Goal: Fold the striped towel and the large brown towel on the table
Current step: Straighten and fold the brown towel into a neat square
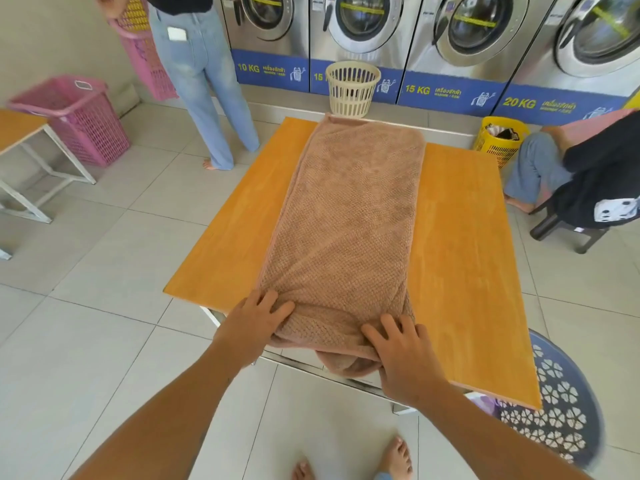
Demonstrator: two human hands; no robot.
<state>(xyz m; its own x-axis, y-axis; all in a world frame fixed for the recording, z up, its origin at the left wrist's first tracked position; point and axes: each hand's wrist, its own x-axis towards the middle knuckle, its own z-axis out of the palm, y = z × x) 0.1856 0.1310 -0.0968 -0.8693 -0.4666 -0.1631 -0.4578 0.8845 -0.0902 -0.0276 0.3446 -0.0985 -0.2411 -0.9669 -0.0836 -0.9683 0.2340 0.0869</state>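
- Brown towel (346, 216) lies on the orange tabletop (460, 237) as one long narrow strip, running from the far edge to the near edge, roughly centred across the width
- Far end of the strip lies flat and reaches the far edge; the near end is bunched into soft folds and hangs a little past the near edge
- Left hand (254, 318) at the near-left corner of the strip: fingers curled over the bunched fabric, gripping it
- Right hand (407, 355) at the near-right corner: fingers spread, lying on top of the fold; thumb hidden, so cannot tell whether it pinches underneath
- The two hands are apart, with the bunched end between them
- Beyond the tabletop: cream basket (351, 88) on the floor in front of a row of washing machines (363, 22); yellow basket (498, 140) off to the right
- Perforated grey-blue basket (554, 410) stands just beside the tabletop's near-right corner
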